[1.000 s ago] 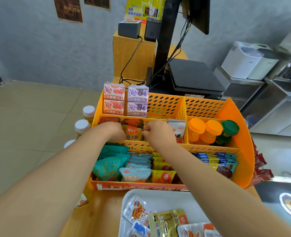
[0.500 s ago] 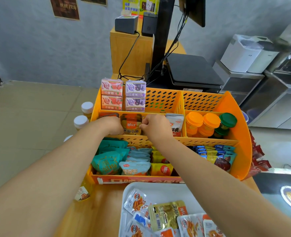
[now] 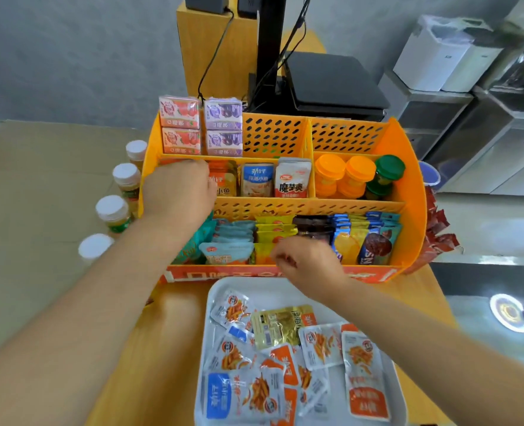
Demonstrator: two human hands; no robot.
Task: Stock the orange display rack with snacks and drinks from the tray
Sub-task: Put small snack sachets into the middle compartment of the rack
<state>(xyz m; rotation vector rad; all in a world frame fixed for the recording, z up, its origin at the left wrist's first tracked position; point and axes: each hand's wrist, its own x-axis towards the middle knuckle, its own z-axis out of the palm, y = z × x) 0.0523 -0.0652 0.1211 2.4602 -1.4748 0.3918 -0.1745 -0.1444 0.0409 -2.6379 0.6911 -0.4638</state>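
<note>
Curled over the left end of the middle tier of the orange display rack [image 3: 408, 192], the left hand [image 3: 177, 192] is seen knuckles-up against the orange fish-snack packets [image 3: 223, 179]; whether those packets are pinched cannot be told, as the fingertips are hidden. No object is held by the right hand [image 3: 306, 262], whose fingers are loosely curled above the rack's front edge, just beyond the far rim of the white tray [image 3: 217, 290]. Loose snack sachets [image 3: 322, 342] are spread over the tray, its far strip left bare. Open room is offered in the rack's back tier, to the right of the stacked juice cartons [image 3: 200, 127]. Orange- and green-lidded jars [image 3: 359, 176] are packed into the right middle compartment. White-capped bottles [image 3: 113, 210] are lined up just outside the rack's left wall.
</note>
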